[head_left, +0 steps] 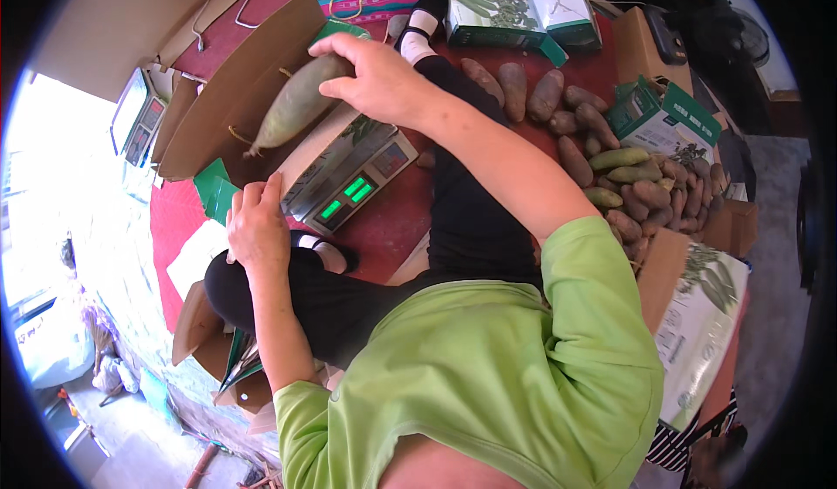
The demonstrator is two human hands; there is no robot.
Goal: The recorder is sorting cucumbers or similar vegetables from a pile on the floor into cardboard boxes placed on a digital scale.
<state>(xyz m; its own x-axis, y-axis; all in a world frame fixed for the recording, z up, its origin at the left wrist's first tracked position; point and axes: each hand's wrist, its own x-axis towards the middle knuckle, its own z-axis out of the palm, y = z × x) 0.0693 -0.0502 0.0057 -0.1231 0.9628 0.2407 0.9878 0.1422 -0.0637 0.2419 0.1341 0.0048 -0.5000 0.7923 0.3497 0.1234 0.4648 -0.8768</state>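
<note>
My right hand is closed round the thick end of a large pale-green radish. The radish is tilted, its thin root tip pointing down and left, over an open cardboard box with raised brown flaps. With bent fingers, my left hand grips the box's near edge beside a green flap. Beneath the box stands a digital scale with a lit green display. The inside of the box is mostly hidden by its walls, the radish and my right hand.
To the right lies a pile of reddish-brown root vegetables, with a few greenish ones among them. Printed white-green boxes stand at the far side and right. Another scale is at left. My legs are spread on the red surface.
</note>
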